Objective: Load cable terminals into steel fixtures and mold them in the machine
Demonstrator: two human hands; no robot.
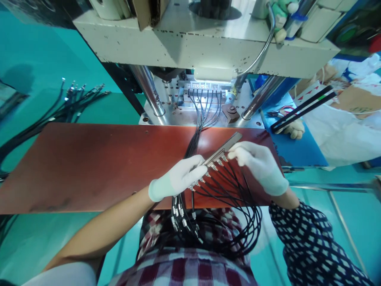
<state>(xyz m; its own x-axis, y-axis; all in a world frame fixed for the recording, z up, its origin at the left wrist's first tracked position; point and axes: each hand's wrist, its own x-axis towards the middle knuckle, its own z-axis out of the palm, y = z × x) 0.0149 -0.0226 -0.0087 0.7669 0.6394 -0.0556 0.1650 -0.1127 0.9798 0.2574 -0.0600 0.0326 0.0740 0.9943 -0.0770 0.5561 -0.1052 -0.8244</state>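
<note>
My left hand [181, 175], in a white glove, is closed around the lower left part of a grey metal bar [224, 149] held at a slant above the bench. A row of metal cable connectors [219, 162] sits along the bar's near edge, with black cables [253, 222] looping down to my lap. At the bar's upper right part, my gloved right hand [258, 165] pinches the end of a black cable by its connector; the fingertips partly hide it. More black cables [194, 145] run from under my left hand to a metal mould [205, 97] in the machine.
The press [205, 51] stands ahead, with steel columns [149, 91] at either side. A brown bench board [89, 167] spans the front. Bundled cables [59, 109] hang at the left. On the right, a blue surface [309, 149] bears black rails [303, 109] and scissors.
</note>
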